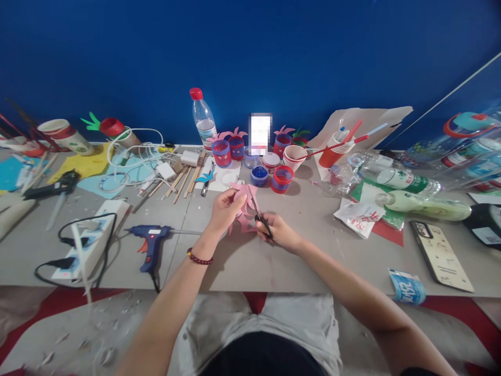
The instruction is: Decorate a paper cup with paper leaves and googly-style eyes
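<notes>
Pinched in my left hand (227,210) is a piece of pink paper (247,194) with pointed, leaf-like edges. My right hand (279,231) is closed round the black handles of a pair of scissors (263,222), whose blades point up and away along the paper's right edge. More pink paper (246,223) shows below and between my hands; whether it is one sheet with the held piece I cannot tell. Just beyond stand small painted cups: a blue paint pot (259,176), a red and purple cup (282,179), and a purple cup with pink paper leaves (221,152).
A blue glue gun (151,243) lies left of my hands, near a white power strip (92,243). Wooden sticks (182,184) and white cables (135,156) lie behind. A bottle with a red cap (203,122) stands at the back. Plastic bottles (399,176) and a phone (442,256) lie right.
</notes>
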Demonstrator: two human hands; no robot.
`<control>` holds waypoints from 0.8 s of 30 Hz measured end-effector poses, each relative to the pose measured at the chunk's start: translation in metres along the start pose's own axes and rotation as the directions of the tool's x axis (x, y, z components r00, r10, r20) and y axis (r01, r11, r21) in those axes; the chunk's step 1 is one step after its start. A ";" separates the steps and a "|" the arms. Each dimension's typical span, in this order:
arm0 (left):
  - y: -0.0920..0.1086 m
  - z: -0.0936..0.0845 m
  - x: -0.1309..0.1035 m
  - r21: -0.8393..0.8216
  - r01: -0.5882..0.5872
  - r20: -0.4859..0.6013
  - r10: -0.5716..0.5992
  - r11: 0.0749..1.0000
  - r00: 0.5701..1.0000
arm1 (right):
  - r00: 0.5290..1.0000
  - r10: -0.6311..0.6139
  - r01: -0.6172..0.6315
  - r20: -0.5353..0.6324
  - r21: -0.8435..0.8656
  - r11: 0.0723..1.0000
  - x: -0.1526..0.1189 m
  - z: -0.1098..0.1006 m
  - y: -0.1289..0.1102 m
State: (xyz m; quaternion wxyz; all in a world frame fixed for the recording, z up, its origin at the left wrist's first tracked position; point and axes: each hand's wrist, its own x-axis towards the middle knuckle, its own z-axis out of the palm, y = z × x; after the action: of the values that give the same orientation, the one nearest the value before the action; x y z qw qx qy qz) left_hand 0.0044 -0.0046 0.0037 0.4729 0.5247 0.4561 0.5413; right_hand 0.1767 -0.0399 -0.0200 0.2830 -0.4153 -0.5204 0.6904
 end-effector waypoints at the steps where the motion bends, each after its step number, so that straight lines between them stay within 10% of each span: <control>1: 0.000 0.000 0.000 -0.002 0.004 0.005 -0.004 1.000 1.000 | 1.000 0.005 -0.005 -0.002 -0.004 1.000 0.000 0.000 0.000; 24: 0.006 0.001 -0.001 0.015 -0.004 0.026 0.003 1.000 1.000 | 1.000 0.014 -0.015 -0.010 -0.011 1.000 0.001 0.000 0.000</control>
State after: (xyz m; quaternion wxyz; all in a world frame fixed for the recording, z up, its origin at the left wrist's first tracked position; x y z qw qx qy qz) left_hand 0.0049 -0.0062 0.0093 0.4740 0.5359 0.4529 0.5319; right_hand 0.1763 -0.0392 -0.0201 0.2783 -0.4242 -0.5199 0.6872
